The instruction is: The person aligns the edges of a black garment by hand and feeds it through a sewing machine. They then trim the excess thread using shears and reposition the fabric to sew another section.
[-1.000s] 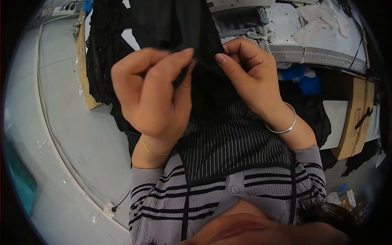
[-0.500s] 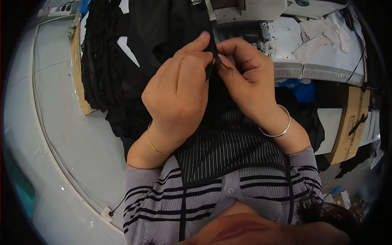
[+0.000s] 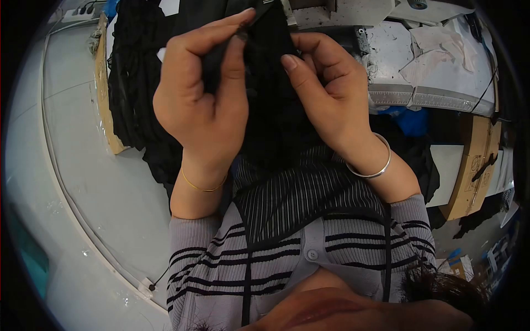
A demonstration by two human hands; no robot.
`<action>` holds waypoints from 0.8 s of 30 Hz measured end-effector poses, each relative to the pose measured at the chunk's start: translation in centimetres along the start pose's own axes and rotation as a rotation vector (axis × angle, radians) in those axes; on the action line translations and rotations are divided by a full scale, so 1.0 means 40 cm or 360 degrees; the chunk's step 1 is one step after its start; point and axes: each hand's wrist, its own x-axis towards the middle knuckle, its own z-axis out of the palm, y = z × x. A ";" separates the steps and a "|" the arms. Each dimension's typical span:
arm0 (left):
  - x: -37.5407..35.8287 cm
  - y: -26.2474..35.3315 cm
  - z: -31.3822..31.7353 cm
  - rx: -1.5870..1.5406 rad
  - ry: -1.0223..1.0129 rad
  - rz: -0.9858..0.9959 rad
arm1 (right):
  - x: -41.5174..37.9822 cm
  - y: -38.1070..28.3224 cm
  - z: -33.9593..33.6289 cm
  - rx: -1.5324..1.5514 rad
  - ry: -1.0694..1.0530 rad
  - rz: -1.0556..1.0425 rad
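Observation:
Black fabric hangs between my two hands and runs down toward the striped apron. My left hand pinches a small dark bit at the fabric's upper left, between thumb and forefinger; whether it is thread or cloth is hard to tell. On the other side, my right hand holds the fabric's right edge, thumb on top and fingers curled. A thin gold bracelet circles the left wrist and a silver bangle the right.
A heap of black cloth lies on the left over a cardboard edge. At the upper right stands a machine beside a tabletop with a ruler strip and paper scraps. A cardboard box is at the right.
My left hand has moved left and up, away from my right hand, and turned so its thumb shows. My right hand has shifted slightly up. The dark threads between them no longer show there.

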 end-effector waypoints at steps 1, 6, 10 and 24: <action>-0.005 -0.007 0.007 0.0141 -0.0029 0.0192 | -0.001 0.004 -0.002 0.0000 0.0000 0.0000; -0.022 -0.033 0.040 0.0600 -0.0132 0.0579 | 0.001 0.005 -0.008 0.0119 -0.0153 0.0086; -0.012 -0.047 0.044 0.0581 -0.0106 0.0565 | 0.018 -0.005 0.015 0.0280 -0.0060 0.0094; -0.024 -0.033 0.057 0.0583 -0.0019 0.0514 | 0.008 0.017 0.010 0.0556 0.0022 0.0047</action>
